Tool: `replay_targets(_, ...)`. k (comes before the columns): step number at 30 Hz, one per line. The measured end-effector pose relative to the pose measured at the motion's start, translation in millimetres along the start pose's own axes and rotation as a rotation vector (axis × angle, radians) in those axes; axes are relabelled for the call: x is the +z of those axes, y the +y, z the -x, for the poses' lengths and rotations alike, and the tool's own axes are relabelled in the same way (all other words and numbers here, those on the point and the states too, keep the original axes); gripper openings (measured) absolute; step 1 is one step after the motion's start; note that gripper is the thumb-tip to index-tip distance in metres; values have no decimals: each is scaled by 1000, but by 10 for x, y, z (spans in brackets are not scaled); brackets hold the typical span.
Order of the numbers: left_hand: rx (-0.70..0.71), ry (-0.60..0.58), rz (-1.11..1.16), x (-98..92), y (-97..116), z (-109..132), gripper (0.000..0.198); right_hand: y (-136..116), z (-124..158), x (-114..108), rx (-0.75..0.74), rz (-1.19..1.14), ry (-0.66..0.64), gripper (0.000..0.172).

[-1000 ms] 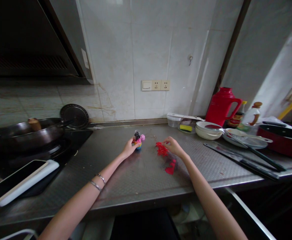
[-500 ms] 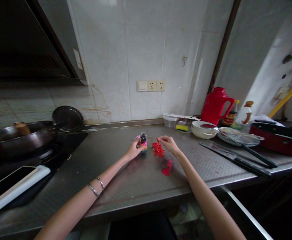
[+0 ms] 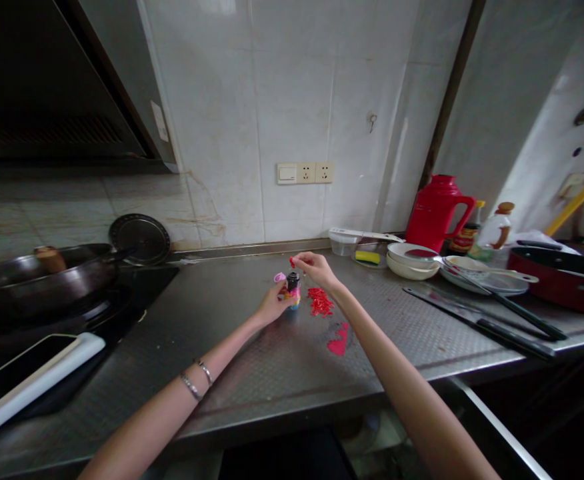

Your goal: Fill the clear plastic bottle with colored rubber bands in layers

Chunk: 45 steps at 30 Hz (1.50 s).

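Note:
My left hand (image 3: 273, 304) is closed round a small colourful bottle (image 3: 293, 289) with an open pink flip cap, standing on the steel counter (image 3: 252, 353). My right hand (image 3: 315, 267) hovers just above the bottle's mouth, its fingers pinched on a small red piece (image 3: 292, 261). A pile of small red pieces (image 3: 319, 301) lies on the counter right of the bottle. A larger red piece (image 3: 339, 340) lies nearer to me.
A wok (image 3: 42, 280) sits on the black hob at the left, with a white-edged tablet (image 3: 27, 380) in front of it. At the right are a red jug (image 3: 437, 210), white bowls (image 3: 412, 259), a knife (image 3: 477, 320), a red pan (image 3: 567, 280) and bottles.
My right hand has lifted from the red pile with a piece and moved left over the bottle. My left hand has kept hold of the bottle.

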<state>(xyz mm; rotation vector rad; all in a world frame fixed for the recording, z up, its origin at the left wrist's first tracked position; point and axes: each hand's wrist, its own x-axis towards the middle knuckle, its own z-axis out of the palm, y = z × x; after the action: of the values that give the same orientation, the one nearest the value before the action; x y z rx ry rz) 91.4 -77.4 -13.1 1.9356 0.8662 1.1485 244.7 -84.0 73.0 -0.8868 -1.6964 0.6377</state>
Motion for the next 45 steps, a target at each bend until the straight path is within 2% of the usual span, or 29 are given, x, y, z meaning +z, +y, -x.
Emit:
replay_targets(11,-8,6,-29,-21,-45,22,42,-37,11,-77,-111,405,-115,19)
replay_targets(17,-8,11,-44,-26,-93,18,41,-175,-90,-41,-36,688,-212,16)
replay_targets(20,-7,23,-45,-33,-89,31,41,-243,-117,4,-12,855,-321,22)
replay_targets(24,-5,31,-40,-38,-70,56,42,-289,-130,46,-149,1100,-529,30)
replay_targets(27,3,31,-29,-34,-72,70,43,-319,-137,70,-225,1220,-600,27)
replay_targets(35,20,22,-12,-32,-101,77,46,-427,-195,94,-215,1271,-709,23)
replay_targets(39,21,9,-5,-33,-95,78,45,-420,-213,51,-179,1188,-617,21)
replay_targets(45,34,-5,-12,-39,-106,73,43,-417,-224,-29,1,803,-421,30)
